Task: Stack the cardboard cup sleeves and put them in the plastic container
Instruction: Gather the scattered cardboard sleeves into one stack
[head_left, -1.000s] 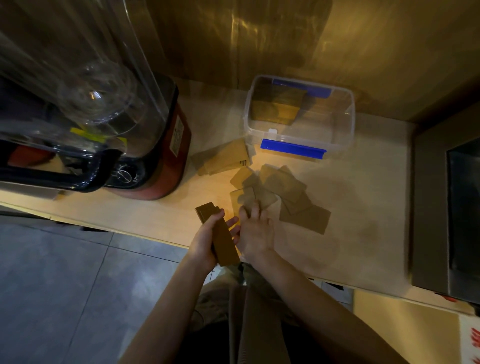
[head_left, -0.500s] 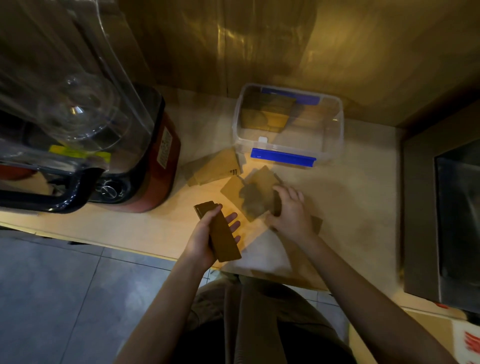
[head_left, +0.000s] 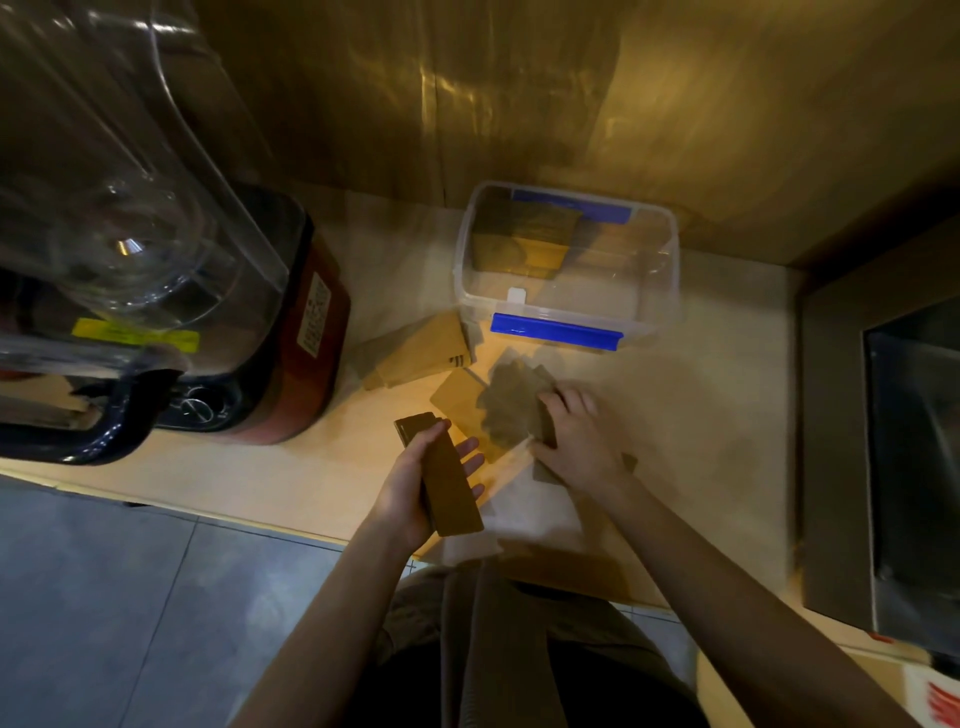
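Note:
My left hand grips a stack of brown cardboard cup sleeves on edge, just above the counter's front. My right hand rests on a pile of loose sleeves lying flat on the counter, fingers curled over one of them. Another small pile of sleeves lies to the left, by the container's front corner. The clear plastic container with blue clips stands at the back against the wall; several sleeves stand inside its left part.
A large blender with a red base and clear jug fills the counter's left side. A dark metal appliance stands at the right. The wooden counter ends at a front edge above a grey tiled floor.
My right hand left the stack in my left hand and moved right and forward onto the loose sleeves. The left hand has kept its hold on the stack.

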